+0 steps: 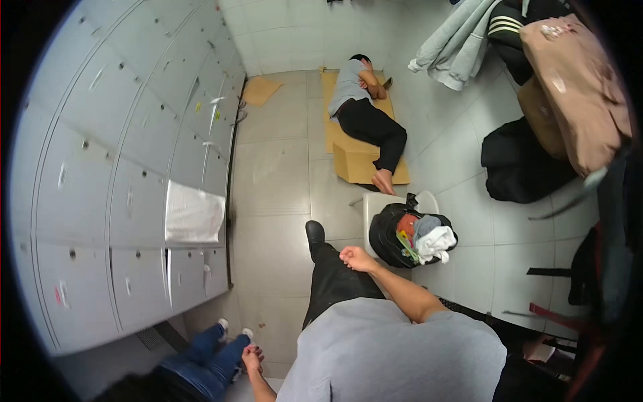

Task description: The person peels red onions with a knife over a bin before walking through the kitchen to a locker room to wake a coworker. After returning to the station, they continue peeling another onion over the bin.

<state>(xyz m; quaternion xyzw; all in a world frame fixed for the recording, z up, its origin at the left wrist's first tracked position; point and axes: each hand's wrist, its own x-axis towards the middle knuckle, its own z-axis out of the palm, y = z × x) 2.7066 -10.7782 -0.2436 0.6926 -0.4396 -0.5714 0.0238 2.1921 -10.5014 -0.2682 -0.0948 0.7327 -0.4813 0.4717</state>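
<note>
My right hand (358, 258) is held in front of my body above my dark trousers, its fingers curled into a loose fist with nothing showing in it. To its right, a black bag (385, 234) sits open on a white stool (370, 209). Grey, white and orange cloths and a green and yellow item fill the bag's mouth. Low at my left side is my left hand (252, 358), fingers curled in; whether something small is inside cannot be made out. It appears near the blue jeans (218, 355) of another person.
Grey lockers (74, 181) line the left, with a white sheet (194, 213) on one. Ahead, a person (365, 114) lies on flattened cardboard (345, 161). Another cardboard piece (261, 90) lies by the lockers. Bags and clothes, including a pink bag (569, 87), hang at right.
</note>
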